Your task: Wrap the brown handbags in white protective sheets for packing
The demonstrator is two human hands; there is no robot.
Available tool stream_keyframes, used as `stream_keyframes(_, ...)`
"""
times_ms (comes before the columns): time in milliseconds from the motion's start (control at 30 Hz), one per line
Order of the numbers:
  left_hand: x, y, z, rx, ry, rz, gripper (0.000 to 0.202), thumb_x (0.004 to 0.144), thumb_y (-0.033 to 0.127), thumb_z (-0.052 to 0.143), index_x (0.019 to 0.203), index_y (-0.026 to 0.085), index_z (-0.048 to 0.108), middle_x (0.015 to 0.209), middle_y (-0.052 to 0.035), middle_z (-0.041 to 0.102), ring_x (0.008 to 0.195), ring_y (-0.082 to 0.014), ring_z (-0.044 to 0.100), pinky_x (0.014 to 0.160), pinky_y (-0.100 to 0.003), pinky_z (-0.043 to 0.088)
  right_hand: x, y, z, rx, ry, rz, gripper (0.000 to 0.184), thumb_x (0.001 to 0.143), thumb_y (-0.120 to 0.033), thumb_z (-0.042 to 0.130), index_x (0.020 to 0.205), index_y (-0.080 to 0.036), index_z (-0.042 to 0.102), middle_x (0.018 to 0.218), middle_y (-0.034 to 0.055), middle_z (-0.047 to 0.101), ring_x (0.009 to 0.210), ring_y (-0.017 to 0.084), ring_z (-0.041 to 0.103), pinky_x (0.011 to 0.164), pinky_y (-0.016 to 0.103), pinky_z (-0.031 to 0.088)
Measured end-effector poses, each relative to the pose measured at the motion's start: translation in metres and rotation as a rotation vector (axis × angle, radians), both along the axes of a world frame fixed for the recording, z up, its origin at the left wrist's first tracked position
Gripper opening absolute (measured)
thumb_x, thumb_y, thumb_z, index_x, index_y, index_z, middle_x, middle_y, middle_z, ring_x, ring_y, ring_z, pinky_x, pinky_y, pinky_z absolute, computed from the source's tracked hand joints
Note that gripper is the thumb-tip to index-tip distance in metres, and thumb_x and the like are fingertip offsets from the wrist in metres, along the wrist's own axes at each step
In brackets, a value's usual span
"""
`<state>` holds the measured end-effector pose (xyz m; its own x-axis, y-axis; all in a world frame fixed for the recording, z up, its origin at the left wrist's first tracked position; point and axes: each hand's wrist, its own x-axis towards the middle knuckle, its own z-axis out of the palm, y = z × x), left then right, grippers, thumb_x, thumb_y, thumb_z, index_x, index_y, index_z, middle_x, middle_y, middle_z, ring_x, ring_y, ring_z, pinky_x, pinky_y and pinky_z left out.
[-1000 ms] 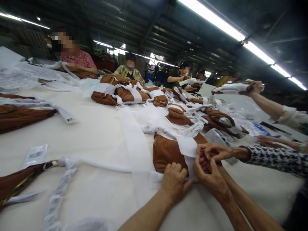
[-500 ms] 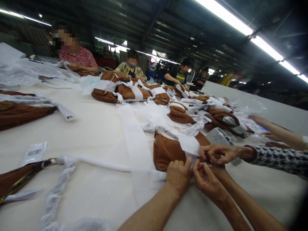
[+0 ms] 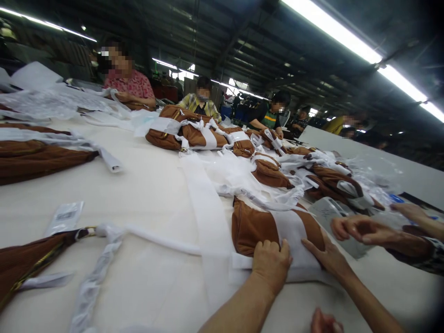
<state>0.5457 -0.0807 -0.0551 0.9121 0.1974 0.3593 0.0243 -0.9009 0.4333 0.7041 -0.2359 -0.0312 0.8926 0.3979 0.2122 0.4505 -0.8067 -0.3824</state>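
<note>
Brown bag (image 3: pixel 255 226), long axis roughly 9-to-3, is placed at 12 o'clock from left hand (image 3: pixel 270 266), 10 from right hand (image 3: pixel 329 254). Touched by both, neither nearer. Left fingers half-curled, right partly hidden; grip can't be told.

Hands (image 3: pixel 272 266) on brown bag (image 3: pixel 255 226), white wrap (image 3: pixel 289 226) across it, pale table (image 3: pixel 149 194).

Readable text: none.
Flat plastic packet (image 3: pixel 65 217) on the table (image 3: pixel 145 194), at left: a pale label with small dark print, too blurred to make out.
Clear plastic item (image 3: pixel 328 217), right: faint dark marks, illegible.
</note>
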Motion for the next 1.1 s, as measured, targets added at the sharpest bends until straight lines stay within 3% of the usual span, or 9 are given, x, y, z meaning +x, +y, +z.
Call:
stream_keyframes(133,-0.013,0.01,0.004,0.009,-0.009,-0.012,0.041,0.083,0.038,0.049,0.12,0.022,0.042,0.083,-0.0053,0.058,0.081,-0.0226,0.053,0.069,-0.037,0.044,-0.016,-0.001,0.003,-0.152,0.25,-0.19,0.097,0.063,-0.075,0.043,0.137,-0.014,0.023,0.123,0.0165,0.05,0.112,0.034,0.047,0.093,0.045,0.036)
stream_keyframes(367,-0.038,0.022,0.012,0.108,0.022,-0.049,0.037,0.087,0.036,0.042,0.122,0.022,0.04,0.083,-0.0055,0.058,0.079,-0.0199,0.054,0.068,-0.032,0.043,-0.048,0.007,0.013,-0.219,0.304,-0.229,0.105,0.061,-0.081,0.037,0.138,-0.012,0.017,0.125,0.02,0.045,0.113,0.036,0.044,0.09,0.046,0.036)
stream_keyframes(533,-0.024,0.033,0.034,0.169,0.076,-0.145,0.021,0.089,0.03,0.039,0.103,0.02,0.052,0.073,-0.0049,0.059,0.069,-0.0189,0.056,0.061,-0.03,0.042,-0.044,0.006,0.011,-0.209,0.297,-0.223,0.103,0.06,-0.08,0.039,0.138,-0.015,0.021,0.118,0.0201,0.051,0.109,0.037,0.047,0.086,0.05,0.038)
stream_keyframes(667,0.0,0.037,0.053,0.265,-0.073,-0.281,0.02,0.088,0.029,0.039,0.092,0.018,0.056,0.099,-0.0076,0.057,0.096,-0.0224,0.051,0.08,-0.037,0.041,-0.04,0.004,0.009,-0.175,0.287,-0.218,0.096,0.062,-0.078,0.041,0.137,-0.021,0.024,0.112,0.0165,0.056,0.106,0.034,0.051,0.085,0.047,0.039)
stream_keyframes(733,0.01,0.033,0.051,0.308,-0.18,-0.337,0.028,0.09,0.034,0.035,0.106,0.02,0.053,0.119,-0.0075,0.05,0.114,-0.0245,0.04,0.095,-0.043,0.033,-0.038,0.002,0.007,-0.163,0.286,-0.217,0.095,0.061,-0.078,0.044,0.137,-0.024,0.023,0.115,0.0157,0.054,0.107,0.034,0.05,0.086,0.047,0.038)
stream_keyframes(833,0.016,0.027,0.032,0.27,-0.157,-0.322,0.043,0.09,0.044,0.026,0.127,0.024,0.038,0.138,-0.0048,0.032,0.129,-0.0259,0.019,0.103,-0.055,0.017,-0.035,-0.003,0.004,-0.079,0.291,-0.202,0.095,0.059,-0.075,0.05,0.136,-0.025,0.028,0.121,0.0138,0.051,0.111,0.034,0.047,0.091,0.046,0.035)
stream_keyframes(967,0.015,0.026,0.009,0.194,-0.042,-0.318,0.051,0.089,0.052,0.018,0.133,0.03,0.026,0.144,-0.0011,0.02,0.133,-0.0247,0.008,0.102,-0.061,0.012,-0.033,-0.008,0.0,0.136,0.279,-0.243,0.092,0.065,-0.072,0.047,0.137,-0.02,0.024,0.13,0.0136,0.042,0.119,0.032,0.038,0.098,0.045,0.029)
stream_keyframes(1033,0.015,0.027,0.007,0.172,-0.007,-0.336,0.052,0.088,0.053,0.017,0.134,0.03,0.025,0.145,-0.0005,0.017,0.133,-0.0242,0.005,0.102,-0.062,0.01,-0.034,-0.008,-0.001,0.181,0.287,-0.298,0.095,0.067,-0.071,0.044,0.139,-0.015,0.016,0.133,0.0168,0.038,0.121,0.033,0.036,0.099,0.046,0.028)
stream_keyframes(1100,0.015,0.027,0.008,0.144,0.031,-0.346,0.052,0.088,0.053,0.018,0.134,0.03,0.024,0.145,-0.0006,0.015,0.134,-0.0244,0.004,0.102,-0.063,0.009,-0.038,-0.008,0.001,0.22,0.322,-0.331,0.095,0.066,-0.071,0.046,0.138,-0.014,0.021,0.131,0.0175,0.041,0.119,0.033,0.039,0.098,0.047,0.029)
